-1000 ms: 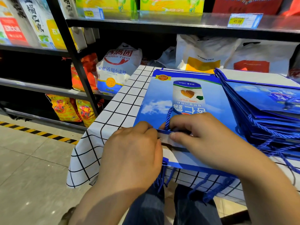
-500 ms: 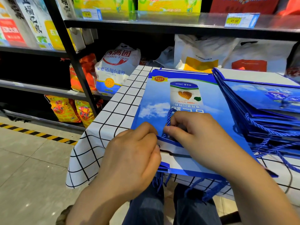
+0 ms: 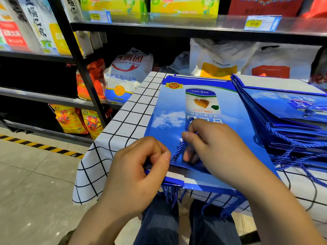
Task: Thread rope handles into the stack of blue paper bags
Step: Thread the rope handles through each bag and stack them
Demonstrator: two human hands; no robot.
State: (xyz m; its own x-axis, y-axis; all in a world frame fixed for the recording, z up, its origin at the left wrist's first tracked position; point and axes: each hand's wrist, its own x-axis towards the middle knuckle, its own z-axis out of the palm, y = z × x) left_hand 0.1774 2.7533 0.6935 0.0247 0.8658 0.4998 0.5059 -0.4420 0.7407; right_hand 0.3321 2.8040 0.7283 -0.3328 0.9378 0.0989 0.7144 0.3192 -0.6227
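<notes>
A flat blue paper bag [image 3: 177, 106] with a can picture lies on top of a stack on the checked table, its mouth towards me. My right hand [image 3: 217, 147] pinches a twisted blue rope handle [image 3: 180, 147] on the bag's front face near the upper edge. My left hand [image 3: 141, 170] grips the bag's near left corner, and a short blue rope end shows by its fingers. The bag's top flap is lifted slightly off the stack under it. Loose blue rope ends [image 3: 170, 195] hang off the table edge below.
A second fanned stack of blue bags [image 3: 286, 110] with rope handles lies at the right. The table has a white black-grid cloth [image 3: 127, 124]. Black shop shelves [image 3: 83, 71] with flour and rice sacks stand behind and left. My knees sit under the table edge.
My right hand has drawn the rope further out over the bag's face. My left hand has shifted left to the bag's corner, and the top flap has lifted.
</notes>
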